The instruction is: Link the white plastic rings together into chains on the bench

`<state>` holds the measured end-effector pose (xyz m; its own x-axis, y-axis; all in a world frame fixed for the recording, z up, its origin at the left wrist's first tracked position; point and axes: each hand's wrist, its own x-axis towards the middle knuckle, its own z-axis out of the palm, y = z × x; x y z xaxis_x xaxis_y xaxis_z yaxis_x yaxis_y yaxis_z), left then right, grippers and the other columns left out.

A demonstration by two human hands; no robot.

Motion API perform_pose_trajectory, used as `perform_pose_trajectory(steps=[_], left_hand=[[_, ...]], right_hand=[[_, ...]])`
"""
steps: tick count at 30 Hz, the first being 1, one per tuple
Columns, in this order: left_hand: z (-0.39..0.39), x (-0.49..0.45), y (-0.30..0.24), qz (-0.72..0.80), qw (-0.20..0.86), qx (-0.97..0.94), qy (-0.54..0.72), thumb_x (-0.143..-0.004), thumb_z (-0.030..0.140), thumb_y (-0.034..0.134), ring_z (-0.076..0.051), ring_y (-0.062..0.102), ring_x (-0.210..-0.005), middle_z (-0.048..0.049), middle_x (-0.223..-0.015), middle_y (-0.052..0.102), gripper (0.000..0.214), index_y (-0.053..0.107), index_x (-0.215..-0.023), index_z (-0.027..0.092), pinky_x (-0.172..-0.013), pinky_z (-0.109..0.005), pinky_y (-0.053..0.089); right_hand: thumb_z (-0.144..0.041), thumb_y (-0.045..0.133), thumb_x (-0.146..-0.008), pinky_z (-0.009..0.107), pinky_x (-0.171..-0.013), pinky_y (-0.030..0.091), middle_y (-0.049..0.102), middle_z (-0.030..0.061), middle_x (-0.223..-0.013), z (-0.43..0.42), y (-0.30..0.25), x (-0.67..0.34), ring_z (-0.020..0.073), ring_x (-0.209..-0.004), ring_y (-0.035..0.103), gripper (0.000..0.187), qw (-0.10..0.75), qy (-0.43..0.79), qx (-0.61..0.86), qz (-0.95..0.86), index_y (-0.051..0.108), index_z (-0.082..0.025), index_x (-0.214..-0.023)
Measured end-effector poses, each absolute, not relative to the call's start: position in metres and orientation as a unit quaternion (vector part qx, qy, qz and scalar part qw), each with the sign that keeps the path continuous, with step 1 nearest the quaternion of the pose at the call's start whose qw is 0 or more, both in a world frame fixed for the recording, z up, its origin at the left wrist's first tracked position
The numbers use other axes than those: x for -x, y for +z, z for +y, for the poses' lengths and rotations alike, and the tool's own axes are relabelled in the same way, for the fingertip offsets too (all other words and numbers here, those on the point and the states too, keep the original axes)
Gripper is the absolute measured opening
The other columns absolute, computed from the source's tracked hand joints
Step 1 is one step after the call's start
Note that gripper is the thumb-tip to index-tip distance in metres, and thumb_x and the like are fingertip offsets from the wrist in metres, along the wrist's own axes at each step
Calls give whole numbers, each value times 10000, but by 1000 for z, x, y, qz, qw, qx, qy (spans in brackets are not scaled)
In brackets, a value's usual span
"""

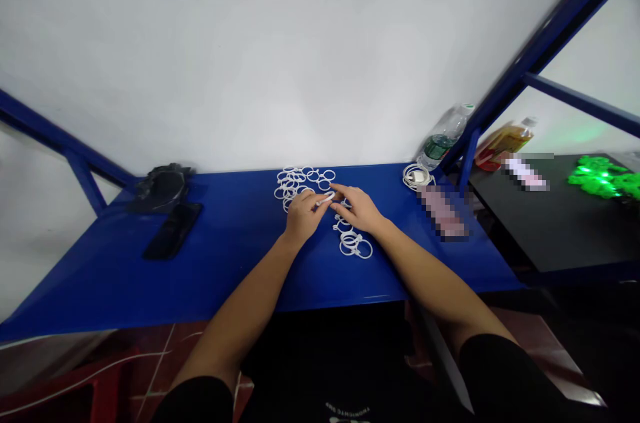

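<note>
A white curtain ring (pixel 327 197) sits between my two hands, above the blue table. My left hand (pixel 301 215) pinches its left side with thumb and forefinger. From the other side, the thumb and fingertips of my right hand (pixel 364 211) close on its right end. Several similar rings, each with a small eyelet, lie in a loose pile (pixel 294 176) behind my left hand, which partly covers it. A second group of white rings (pixel 349 241) lies in front of my right hand, some overlapping.
On the blue table (pixel 225 276), a black phone (pixel 173 231) and a dark plastic bundle (pixel 163 186) lie left. To the right are a coiled white cable with charger (pixel 417 175), a plastic bottle (pixel 443 139) and a blurred-out item (pixel 444 211). Blue frame bars (pixel 467 159) rise alongside.
</note>
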<state>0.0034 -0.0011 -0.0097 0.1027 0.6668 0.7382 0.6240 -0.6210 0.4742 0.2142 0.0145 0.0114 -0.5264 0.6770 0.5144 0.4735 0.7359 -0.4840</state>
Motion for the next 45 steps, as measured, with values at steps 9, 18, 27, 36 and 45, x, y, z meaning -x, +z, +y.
perform_pose_trajectory(steps=[9,18,27,36,45], left_hand=[[-6,-7,-1,369,35,-762,531,-976,209,655,-168,693,-892,-55,-992,710,147,764,-1073,223,-803,-312,589],[-15,-11,3,324,55,-779,534,-918,113,588,-133,664,-714,-24,-871,752,264,779,-1065,222,-694,-280,559],[-6,-6,-5,375,126,-749,531,-831,44,533,-162,720,-774,-16,-847,775,311,782,-859,229,-744,-312,599],[8,7,-17,513,19,-767,385,-829,215,782,-366,601,-1262,-141,-1388,650,364,765,-1192,243,-1101,-585,463],[24,28,-28,616,-3,-721,317,-854,210,792,-394,547,-1291,-153,-1332,684,122,775,-972,235,-1153,-661,303]], right_hand=[[-407,377,-1128,403,-882,525,759,108,-1047,19,8,-216,247,-955,650,407,343,138,318,-873,699,-222,-1295],[-467,322,-1134,394,-881,511,766,103,-1040,17,8,-214,240,-933,643,482,329,161,305,-879,726,-212,-1187],[-429,393,-1118,408,-903,509,763,116,-1055,14,10,-210,251,-943,645,418,288,134,310,-896,702,-192,-1270],[-145,474,-986,479,-993,515,775,103,-1151,36,-3,-227,280,-1067,661,399,351,115,402,-838,752,-227,-1261],[-115,532,-913,445,-1000,515,803,68,-1110,42,-7,-228,254,-1030,699,317,293,130,385,-865,792,-209,-1067]])
